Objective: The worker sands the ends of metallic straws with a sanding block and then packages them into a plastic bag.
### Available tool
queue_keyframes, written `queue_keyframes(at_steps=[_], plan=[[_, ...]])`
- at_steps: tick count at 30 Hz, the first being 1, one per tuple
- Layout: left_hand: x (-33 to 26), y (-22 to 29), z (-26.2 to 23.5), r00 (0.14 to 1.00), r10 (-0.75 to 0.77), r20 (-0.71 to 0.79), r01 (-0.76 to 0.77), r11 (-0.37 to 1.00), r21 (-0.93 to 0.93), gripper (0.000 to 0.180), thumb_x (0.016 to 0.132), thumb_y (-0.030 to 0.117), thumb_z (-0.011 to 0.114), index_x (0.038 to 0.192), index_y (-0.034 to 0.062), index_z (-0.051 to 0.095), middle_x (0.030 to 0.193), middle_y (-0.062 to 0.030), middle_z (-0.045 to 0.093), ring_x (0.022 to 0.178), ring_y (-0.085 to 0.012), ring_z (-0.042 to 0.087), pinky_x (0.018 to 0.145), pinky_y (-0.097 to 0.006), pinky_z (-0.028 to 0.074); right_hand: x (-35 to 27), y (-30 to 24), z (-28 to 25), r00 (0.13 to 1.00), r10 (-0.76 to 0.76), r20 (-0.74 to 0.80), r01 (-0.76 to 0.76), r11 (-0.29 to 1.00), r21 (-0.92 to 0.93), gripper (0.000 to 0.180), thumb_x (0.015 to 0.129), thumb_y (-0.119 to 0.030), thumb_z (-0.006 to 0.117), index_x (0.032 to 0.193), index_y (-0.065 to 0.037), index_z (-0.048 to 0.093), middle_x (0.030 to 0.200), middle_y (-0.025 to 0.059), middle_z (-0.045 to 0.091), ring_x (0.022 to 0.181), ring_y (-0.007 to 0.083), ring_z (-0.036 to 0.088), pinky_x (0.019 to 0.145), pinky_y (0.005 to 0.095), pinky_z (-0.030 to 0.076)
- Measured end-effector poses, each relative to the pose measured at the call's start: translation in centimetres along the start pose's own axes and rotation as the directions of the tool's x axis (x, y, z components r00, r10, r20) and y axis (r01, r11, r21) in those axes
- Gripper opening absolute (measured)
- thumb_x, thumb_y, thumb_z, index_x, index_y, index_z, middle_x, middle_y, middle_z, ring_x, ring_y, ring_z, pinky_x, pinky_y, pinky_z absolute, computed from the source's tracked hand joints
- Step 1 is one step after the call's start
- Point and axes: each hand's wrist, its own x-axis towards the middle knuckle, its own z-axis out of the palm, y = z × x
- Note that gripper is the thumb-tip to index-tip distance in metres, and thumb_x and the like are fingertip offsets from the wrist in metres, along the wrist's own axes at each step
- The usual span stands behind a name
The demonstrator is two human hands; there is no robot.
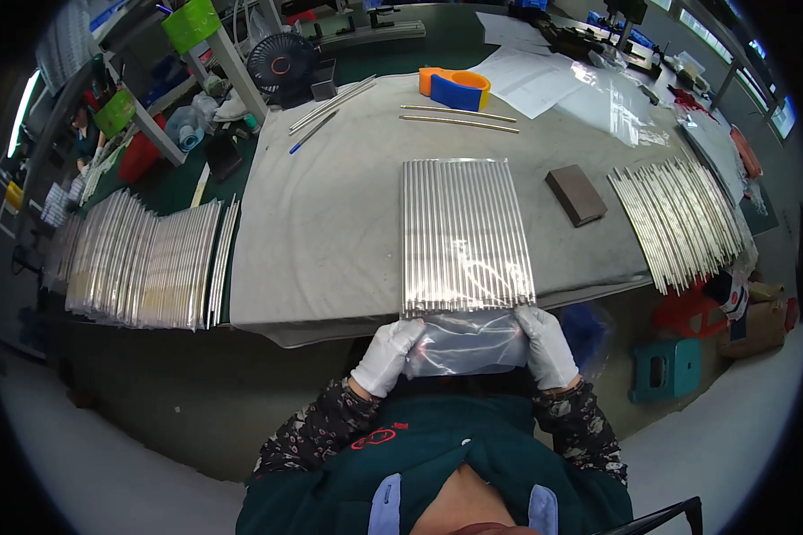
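Observation:
A clear plastic bag (467, 343) hangs over the table's near edge, its loose end toward me. Inside it, or under its film, a flat row of shiny metal rods (464, 236) lies side by side on the grey cloth. My left hand (389, 353), in a white glove, is closed on the bag's left edge by the rod ends. On the opposite edge, my right hand (549, 347), also gloved, pinches the film at the corner. Both thumbs rest near the rod ends, and some fingers are hidden beneath the plastic.
Loose rods (678, 223) lie spread at the right, beside a dark brown block (575, 194). Bagged rods (147, 263) are stacked at the left. Farther back are an orange and blue tape dispenser (455, 89), a pen (313, 132), and a small black fan (283, 65). A teal stool (666, 369) stands below right.

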Motion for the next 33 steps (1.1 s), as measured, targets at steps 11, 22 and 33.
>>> queue_keyframes(at_steps=[11,22,33], plan=[[-1.1,-0.9,1.2,0.974,0.217,0.064,-0.209,0.971,-0.114,0.042,0.092,0.035,0.047,0.085,-0.0026,0.064,0.080,-0.0094,0.065,0.073,-0.0136,0.059,0.069,-0.023,0.045,-3.1,-0.4,0.1,0.997,0.020,-0.071,-0.032,0.984,-0.174,0.028,0.087,-0.021,0.054,0.064,-0.005,0.054,0.060,-0.0033,0.050,0.056,0.0043,0.042,0.054,0.0196,0.035],[-0.8,-0.2,-0.4,0.846,0.042,0.532,0.100,0.967,-0.236,0.063,0.085,0.043,0.055,0.121,-0.0085,0.046,0.114,-0.0190,0.057,0.101,-0.0232,0.057,0.088,-0.033,0.043,-3.2,-2.2,-2.4,0.974,0.180,0.137,-0.189,0.980,0.056,0.020,0.081,-0.019,0.060,0.080,0.001,0.063,0.079,0.0026,0.062,0.072,0.0068,0.055,0.070,0.0201,0.043],[-0.4,-1.8,3.9,0.952,0.056,0.302,0.110,0.856,-0.505,0.033,0.092,0.027,0.049,0.100,-0.0032,0.059,0.091,-0.0118,0.064,0.083,-0.0212,0.063,0.076,-0.032,0.051,-2.7,-0.3,0.7,0.980,0.197,-0.007,-0.194,0.970,0.144,0.029,0.086,-0.025,0.060,0.069,-0.002,0.057,0.063,0.0026,0.056,0.051,0.0103,0.050,0.049,0.0225,0.043]])
